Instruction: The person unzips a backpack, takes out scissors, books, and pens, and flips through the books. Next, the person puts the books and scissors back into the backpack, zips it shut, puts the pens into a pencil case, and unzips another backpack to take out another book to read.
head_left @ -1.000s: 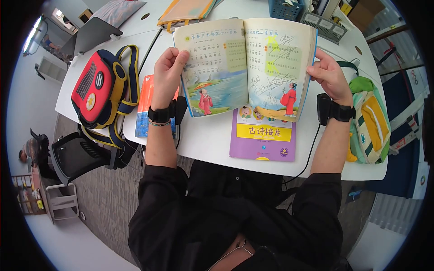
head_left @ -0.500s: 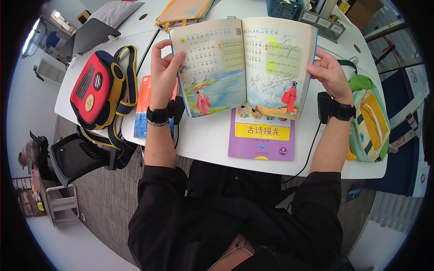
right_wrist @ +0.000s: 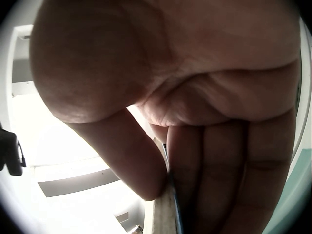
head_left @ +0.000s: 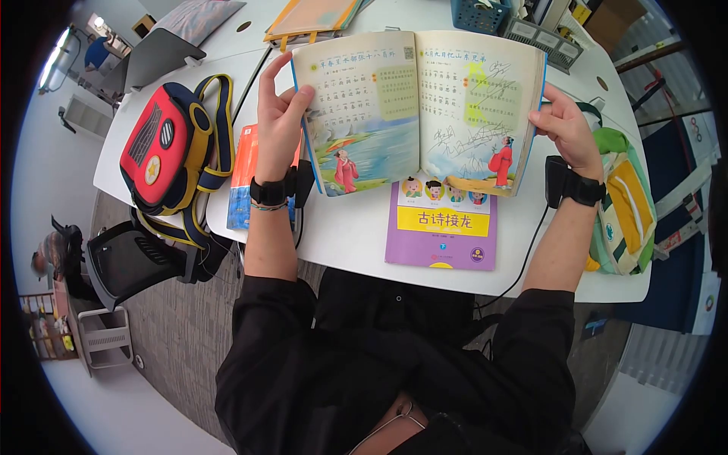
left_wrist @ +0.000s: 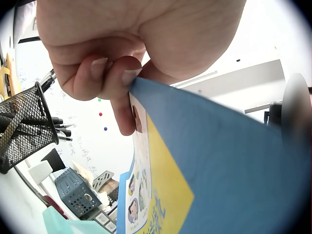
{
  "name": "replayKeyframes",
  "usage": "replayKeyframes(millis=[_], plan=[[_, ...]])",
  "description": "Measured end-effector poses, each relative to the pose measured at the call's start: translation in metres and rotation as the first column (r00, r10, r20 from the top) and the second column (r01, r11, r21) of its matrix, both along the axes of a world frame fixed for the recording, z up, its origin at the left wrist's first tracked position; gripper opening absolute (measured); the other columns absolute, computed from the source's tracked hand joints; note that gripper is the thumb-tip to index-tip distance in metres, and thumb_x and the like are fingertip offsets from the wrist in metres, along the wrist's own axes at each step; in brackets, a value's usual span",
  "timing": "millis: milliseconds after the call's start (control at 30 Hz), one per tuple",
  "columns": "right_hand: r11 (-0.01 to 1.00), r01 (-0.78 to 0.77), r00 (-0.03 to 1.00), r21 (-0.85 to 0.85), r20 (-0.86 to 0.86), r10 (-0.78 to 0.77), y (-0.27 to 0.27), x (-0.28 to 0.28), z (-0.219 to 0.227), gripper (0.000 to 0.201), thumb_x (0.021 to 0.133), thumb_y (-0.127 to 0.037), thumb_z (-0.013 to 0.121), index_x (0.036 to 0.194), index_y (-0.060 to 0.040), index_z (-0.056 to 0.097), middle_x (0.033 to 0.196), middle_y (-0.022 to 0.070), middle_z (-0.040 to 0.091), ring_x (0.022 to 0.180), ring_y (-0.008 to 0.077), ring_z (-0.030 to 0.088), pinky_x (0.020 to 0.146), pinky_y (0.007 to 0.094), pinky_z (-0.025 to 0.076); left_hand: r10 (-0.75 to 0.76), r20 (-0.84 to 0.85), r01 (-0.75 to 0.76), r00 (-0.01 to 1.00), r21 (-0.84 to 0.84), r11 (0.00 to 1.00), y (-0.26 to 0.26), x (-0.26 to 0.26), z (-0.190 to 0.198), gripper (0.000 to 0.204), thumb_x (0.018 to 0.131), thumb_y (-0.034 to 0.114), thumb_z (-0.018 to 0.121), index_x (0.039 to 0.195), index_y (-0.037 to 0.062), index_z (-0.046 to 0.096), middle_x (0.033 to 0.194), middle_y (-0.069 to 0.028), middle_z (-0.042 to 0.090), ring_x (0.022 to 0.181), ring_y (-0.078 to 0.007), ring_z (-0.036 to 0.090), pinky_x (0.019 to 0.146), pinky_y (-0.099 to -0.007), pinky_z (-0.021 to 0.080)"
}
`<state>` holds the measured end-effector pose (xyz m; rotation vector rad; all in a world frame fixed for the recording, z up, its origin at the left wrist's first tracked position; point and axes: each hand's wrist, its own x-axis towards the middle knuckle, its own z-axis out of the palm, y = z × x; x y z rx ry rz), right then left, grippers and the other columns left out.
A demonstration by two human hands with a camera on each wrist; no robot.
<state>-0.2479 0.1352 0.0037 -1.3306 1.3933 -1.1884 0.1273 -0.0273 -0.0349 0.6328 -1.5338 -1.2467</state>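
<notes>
An illustrated Chinese poetry book (head_left: 371, 144) is held up, spread wide above the white table. My left hand (head_left: 280, 114) pinches its left edge, thumb on the page and fingers behind. In the left wrist view those fingers (left_wrist: 122, 78) press the blue cover (left_wrist: 219, 146). My right hand (head_left: 569, 133) grips the right edge, its thumb at the page side. From the right wrist, the thumb (right_wrist: 141, 165) lies against the page block and the other fingers along the cover. Pen scribbles and a yellow highlight mark the right page. A purple book (head_left: 441, 235) lies below, its top partly covered from sight.
Left of the hands are a red and navy backpack (head_left: 163, 148) and an orange and blue book (head_left: 241, 178). A green bag (head_left: 623, 205) sits at the right. Folders (head_left: 315, 19) and a blue basket (head_left: 479, 17) stand behind. A black cable (head_left: 523, 265) crosses the table's front edge.
The right hand has moved a little to the right with its side of the book, so the pages spread wider and flatter. The left index finger has straightened upward along the left edge.
</notes>
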Motion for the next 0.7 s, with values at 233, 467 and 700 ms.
replayKeyframes(millis=[233,467,700], plan=[[1.0,-0.01,1.0,0.003,-0.008,0.01,-0.0003,0.0,0.0007,0.056,0.087,-0.016,0.063,0.138,-0.0037,0.045,0.09,0.0037,0.07,0.079,0.0073,0.063,0.074,0.0227,0.047,-0.016,-0.013,0.016,1.0,0.003,1.0,-0.0004,0.0005,-0.0003,0.059,0.094,0.009,0.056,0.145,0.0068,0.028,0.1,-0.0166,0.069,0.091,-0.0158,0.065,0.082,-0.0263,0.049],[1.0,0.0,1.0,0.004,-0.011,0.0,0.0002,0.0013,0.0015,0.057,0.087,-0.016,0.063,0.139,-0.0032,0.044,0.09,0.004,0.07,0.078,0.0074,0.063,0.073,0.023,0.047,-0.006,0.014,0.006,1.0,0.009,1.0,0.0006,0.0005,0.0011,0.06,0.093,0.009,0.056,0.145,0.0057,0.027,0.101,-0.0165,0.069,0.089,-0.0152,0.066,0.081,-0.0262,0.05],[1.0,-0.016,1.0,0.008,-0.01,0.016,-0.0007,-0.0013,0.0004,0.057,0.087,-0.016,0.064,0.139,-0.0034,0.044,0.089,0.0034,0.07,0.078,0.0073,0.062,0.074,0.0229,0.047,0.016,0.001,-0.016,1.0,0.011,1.0,-0.0022,-0.0003,-0.0025,0.058,0.093,0.009,0.056,0.143,0.0,0.029,0.098,-0.0164,0.069,0.088,-0.0161,0.067,0.078,-0.0264,0.052]])
